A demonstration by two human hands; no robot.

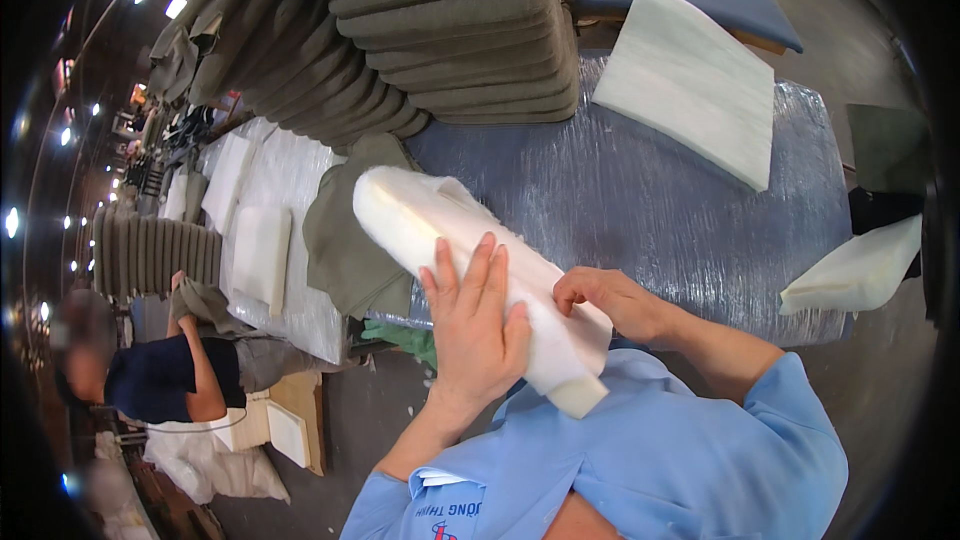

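Note:
A long foam cushion core (420, 225), folded over and wrapped in white fluffy batting, lies slanted in front of me. Its rounded end points to the far left, and its near end rests against my blue shirt. My left hand (472, 315) is spread flat on top of it, fingers stretched out. At the other side, my right hand (605, 302) has its fingers curled and pinched at the batting near the cushion's right edge. A grey-green fabric cover (350, 230) lies partly under the rounded end.
Beneath is a table wrapped in clear plastic (700, 240). Stacked grey-green cushions (450, 30) rise at the back. A white foam pad (690, 85) lies far right, another foam piece (855, 265) at the right edge. To the left, a co-worker (170, 370) handles grey-green fabric.

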